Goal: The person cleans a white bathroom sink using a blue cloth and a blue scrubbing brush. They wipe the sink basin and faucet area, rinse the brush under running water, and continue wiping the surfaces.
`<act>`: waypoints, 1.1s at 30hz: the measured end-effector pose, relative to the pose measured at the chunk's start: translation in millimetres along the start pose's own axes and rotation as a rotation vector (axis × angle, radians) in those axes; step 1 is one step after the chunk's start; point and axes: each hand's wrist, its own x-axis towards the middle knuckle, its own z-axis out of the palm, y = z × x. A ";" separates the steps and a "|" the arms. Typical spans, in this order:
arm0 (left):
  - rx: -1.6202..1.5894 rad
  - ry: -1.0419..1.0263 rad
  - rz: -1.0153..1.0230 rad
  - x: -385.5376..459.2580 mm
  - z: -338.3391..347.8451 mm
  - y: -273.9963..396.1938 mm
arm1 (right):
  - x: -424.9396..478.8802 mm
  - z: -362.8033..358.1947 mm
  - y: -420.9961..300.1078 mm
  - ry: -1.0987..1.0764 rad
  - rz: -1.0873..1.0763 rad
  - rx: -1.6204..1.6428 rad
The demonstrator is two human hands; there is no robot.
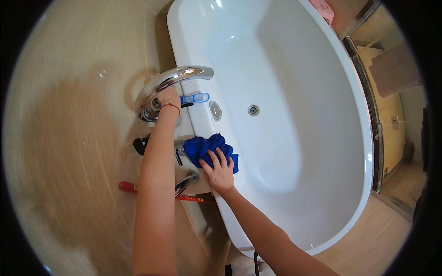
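Note:
My right hand (221,172) lies on a crumpled blue cloth (212,148), its fingers curved over the folds on the bathtub's left ledge. The chrome tub spout (188,72) arches over my left hand (169,95), whose wrist wears a thin red cord. The spout hides most of those fingers, so I cannot tell what they hold. Beside that hand, a blue-rimmed handle (200,97) sticks out over the ledge, with a short black piece just below it. A chrome lever valve (179,149) touches the cloth's left edge.
The white bathtub (361,148) has a metal drain (253,110) and a chrome overflow fitting (215,110). Another chrome fitting (188,181) rises from the ledge. A red tube-like object (127,186) passes behind my left forearm. A pink object (323,10) stands beyond the far rim.

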 end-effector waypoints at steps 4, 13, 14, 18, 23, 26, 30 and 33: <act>0.812 0.027 0.213 -28.6 14.1 52.2 | -3.3 3.6 23.3 0.014 0.016 -0.094; 0.661 -0.150 0.172 -34.4 -31.4 83.0 | -1.4 -0.4 10.5 0.027 0.011 -0.015; 0.749 -0.069 0.330 -49.3 -25.0 96.1 | 0.6 -1.4 13.1 0.026 0.016 -0.024; 0.572 -0.528 0.476 -69.6 -37.7 138.7 | -1.3 -1.7 17.6 0.026 0.020 -0.039; 0.553 -0.716 0.544 -83.4 -44.2 117.8 | -0.8 -1.4 13.5 -0.006 0.016 -0.040; 0.533 -0.706 0.470 -93.8 -43.2 116.3 | -2.5 -1.2 16.4 -0.013 0.018 -0.053; 0.676 -0.731 0.495 -95.4 -41.3 122.1 | -2.9 -1.2 15.9 0.003 0.017 -0.058; 0.830 -0.537 0.496 -110.4 -38.8 119.9 | -2.6 0.4 6.8 -0.009 0.003 -0.045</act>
